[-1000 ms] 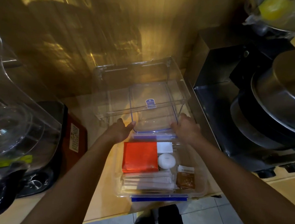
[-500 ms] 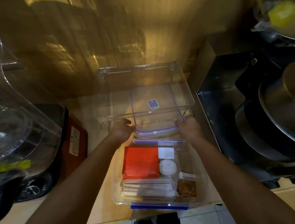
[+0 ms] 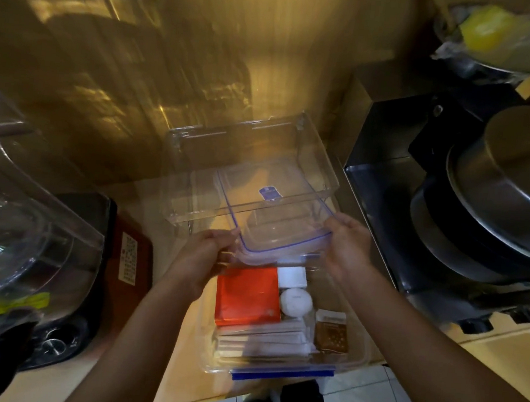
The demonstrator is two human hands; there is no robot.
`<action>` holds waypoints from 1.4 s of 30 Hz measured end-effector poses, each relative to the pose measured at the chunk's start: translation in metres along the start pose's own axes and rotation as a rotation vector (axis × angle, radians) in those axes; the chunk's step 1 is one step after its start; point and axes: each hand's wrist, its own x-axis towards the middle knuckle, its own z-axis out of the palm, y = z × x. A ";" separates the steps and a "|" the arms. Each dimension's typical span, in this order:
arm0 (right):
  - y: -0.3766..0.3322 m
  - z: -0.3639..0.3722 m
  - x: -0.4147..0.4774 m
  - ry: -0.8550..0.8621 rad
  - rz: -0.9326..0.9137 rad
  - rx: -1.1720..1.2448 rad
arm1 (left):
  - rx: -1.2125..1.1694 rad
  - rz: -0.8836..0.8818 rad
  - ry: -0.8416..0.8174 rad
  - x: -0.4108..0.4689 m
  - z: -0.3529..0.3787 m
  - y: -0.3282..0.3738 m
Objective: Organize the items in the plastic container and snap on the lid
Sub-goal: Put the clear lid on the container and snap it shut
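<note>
— Container (image 3: 352,356) first: where does it sit?
— At six o'clock, on the counter's near edge, clear plastic with a blue latch (image 3: 284,373) along its near rim.
— What lies inside?
— An orange box (image 3: 247,294) at nine o'clock; a white cube (image 3: 292,276) and a white round piece (image 3: 296,302) just beside it; a brown sachet (image 3: 331,333) at three o'clock; pale long packets (image 3: 261,341) stacked toward six.
— And the lid (image 3: 274,221)?
— Clear with blue trim, above the container's far end, its far part under a clear acrylic stand (image 3: 330,174) at twelve o'clock.
— The hands?
— Left hand (image 3: 202,261) curls closed around the lid's near left corner. Right hand (image 3: 348,245) pinches the near right corner, fingers wrapped on the edge.
— Surroundings?
— Stacked steel pots (image 3: 498,195) at three o'clock, a clear dome (image 3: 25,212) at nine.
</note>
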 end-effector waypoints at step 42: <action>0.032 -0.081 -0.017 -0.410 -0.103 -0.639 | 0.044 0.337 0.292 -0.070 -0.009 -0.129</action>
